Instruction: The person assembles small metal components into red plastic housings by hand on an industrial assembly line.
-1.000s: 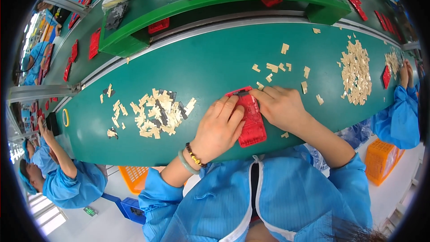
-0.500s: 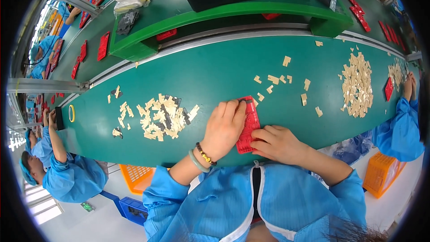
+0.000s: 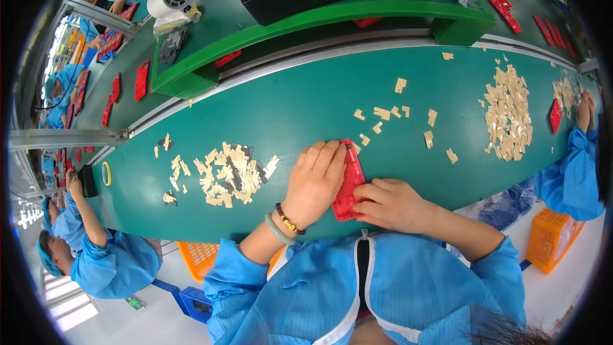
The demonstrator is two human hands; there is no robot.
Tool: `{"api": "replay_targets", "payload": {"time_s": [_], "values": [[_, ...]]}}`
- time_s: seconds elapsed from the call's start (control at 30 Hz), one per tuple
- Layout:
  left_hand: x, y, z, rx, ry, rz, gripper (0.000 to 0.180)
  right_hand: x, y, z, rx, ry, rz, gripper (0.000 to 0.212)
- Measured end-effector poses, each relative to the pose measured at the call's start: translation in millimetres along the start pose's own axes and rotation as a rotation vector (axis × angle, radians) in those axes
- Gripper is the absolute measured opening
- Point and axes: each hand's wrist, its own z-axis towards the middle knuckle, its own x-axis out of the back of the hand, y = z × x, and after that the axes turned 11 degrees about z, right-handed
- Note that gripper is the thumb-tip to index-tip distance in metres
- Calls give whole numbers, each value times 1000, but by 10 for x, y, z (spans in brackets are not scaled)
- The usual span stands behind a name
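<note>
Both hands meet on a red plastic tray (image 3: 349, 182) lying flat at the near edge of the green work table (image 3: 306, 108). The left hand (image 3: 314, 184) rests palm down, fingers spread over the tray's left side, pressing rather than clasping. The right hand (image 3: 393, 204) curls beside it, fingertips touching the tray's lower right edge; whether it pinches anything I cannot tell. Just beyond the fingers lie scattered beige chips (image 3: 383, 114). Left of the hands sits a beige chip pile (image 3: 227, 174); well apart to the right, a larger heap (image 3: 507, 114).
</note>
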Motion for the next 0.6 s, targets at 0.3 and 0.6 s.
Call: {"api": "replay_targets", "payload": {"time_s": [0.3,0.6], "values": [[-39,-25,96,4,-27,-18,34,11,43,-39,-22,-23,25,23],[24,113,39,-59,-119,257,50,-12,-2,75,-14,-8,25,21]]}}
